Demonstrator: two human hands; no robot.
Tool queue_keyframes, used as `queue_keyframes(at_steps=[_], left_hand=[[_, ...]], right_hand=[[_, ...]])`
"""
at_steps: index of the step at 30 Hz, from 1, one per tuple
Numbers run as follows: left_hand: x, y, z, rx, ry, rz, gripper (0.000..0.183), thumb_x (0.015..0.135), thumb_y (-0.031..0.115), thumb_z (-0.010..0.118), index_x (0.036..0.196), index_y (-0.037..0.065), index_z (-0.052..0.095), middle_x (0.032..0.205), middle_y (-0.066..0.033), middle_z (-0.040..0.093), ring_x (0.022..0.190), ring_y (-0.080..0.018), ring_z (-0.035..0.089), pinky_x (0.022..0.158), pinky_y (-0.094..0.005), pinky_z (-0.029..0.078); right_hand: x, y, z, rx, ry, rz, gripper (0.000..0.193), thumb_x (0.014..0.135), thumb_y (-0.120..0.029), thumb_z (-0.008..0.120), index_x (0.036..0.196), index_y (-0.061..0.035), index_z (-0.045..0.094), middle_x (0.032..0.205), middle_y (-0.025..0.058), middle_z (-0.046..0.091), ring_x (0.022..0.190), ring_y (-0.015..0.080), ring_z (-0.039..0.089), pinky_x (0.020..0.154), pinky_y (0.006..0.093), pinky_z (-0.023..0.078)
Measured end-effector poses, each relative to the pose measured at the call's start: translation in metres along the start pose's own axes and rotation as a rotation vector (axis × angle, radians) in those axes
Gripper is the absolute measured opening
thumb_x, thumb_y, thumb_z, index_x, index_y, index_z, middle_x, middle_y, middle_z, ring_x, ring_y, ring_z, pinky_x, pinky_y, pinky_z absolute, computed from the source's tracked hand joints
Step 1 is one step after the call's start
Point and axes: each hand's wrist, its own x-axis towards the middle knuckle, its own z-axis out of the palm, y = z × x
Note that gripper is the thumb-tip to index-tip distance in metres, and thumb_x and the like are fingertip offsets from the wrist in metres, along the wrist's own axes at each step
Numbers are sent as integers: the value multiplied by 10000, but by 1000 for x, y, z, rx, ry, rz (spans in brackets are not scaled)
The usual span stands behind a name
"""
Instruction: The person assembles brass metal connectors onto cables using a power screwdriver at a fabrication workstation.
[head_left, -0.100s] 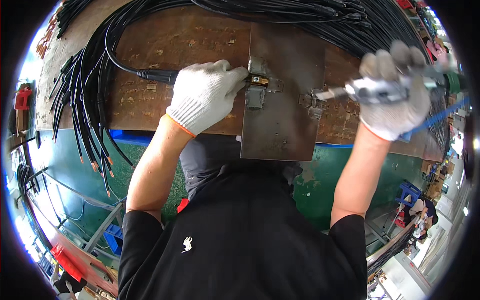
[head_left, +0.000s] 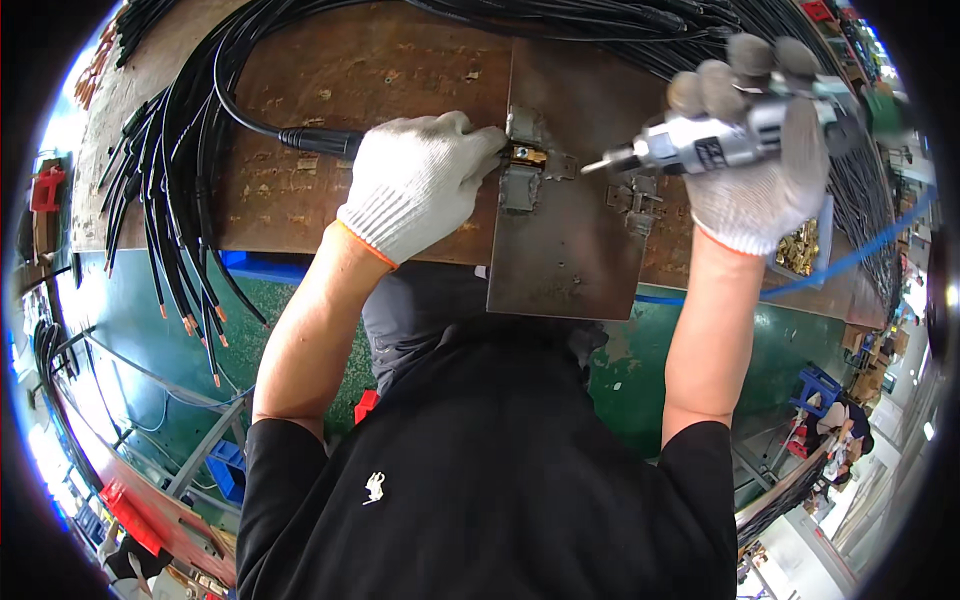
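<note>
Knit-gloved left hand clasps ribbed plug; right hand grips cylindrical driver (silvery).

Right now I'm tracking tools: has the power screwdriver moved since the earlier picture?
Yes, the power screwdriver moved left relative to the metal plate, its tip now nearer the brass connector.

The person wears a black shirt — white, orange-hemmed gloves.

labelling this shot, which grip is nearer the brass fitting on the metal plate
Left. The left grip is just left of the brass fitting; the right grip, around a handheld power tool, is farther off to its right.
</note>
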Motion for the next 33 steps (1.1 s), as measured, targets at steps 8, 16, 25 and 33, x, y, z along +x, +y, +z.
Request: queue_keyframes(at_steps=[8, 16, 25, 33], left_hand=[[-2, -2, 3, 21, 17, 12, 198, 949, 243, 741, 1118, 172, 815, 863, -74, 699, 803, -308, 739, 700, -430, 590], [0, -1, 3, 24, 10, 8, 206, 951, 240, 738, 1127, 170, 817, 869, -79, 702, 812, -314, 741, 704, -431, 591], [-3, -3, 7, -32, 56, 13, 161, 937, 217, 701, 1049, 152, 796, 903, -98, 732, 837, -325, 755, 709, -450, 593], [-5, -5, 12, 22, 77, 42, 174, 906, 189, 719, 1055, 152, 800, 890, -73, 727, 836, -301, 751, 706, -431, 591]], right_hand=[[-9, 45, 13, -233, 130, 7, 304, 1049, -111, 647, 1349, -155, 666, 1171, 158, 749, 902, 260, 683, 843, 454, 550], [-9, 65, 15, -83, 203, -2, 355, 966, -20, 681, 1307, -112, 646, 1153, 158, 738, 925, 276, 713, 801, 428, 619], [21, 57, 37, -129, -94, 226, 486, 702, 59, 955, 1074, -41, 659, 979, 145, 733, 975, 319, 762, 768, 460, 677], [7, 101, 39, -241, 68, 53, 482, 842, 208, 732, 1215, -53, 577, 1041, 94, 657, 932, 252, 722, 746, 349, 633]])
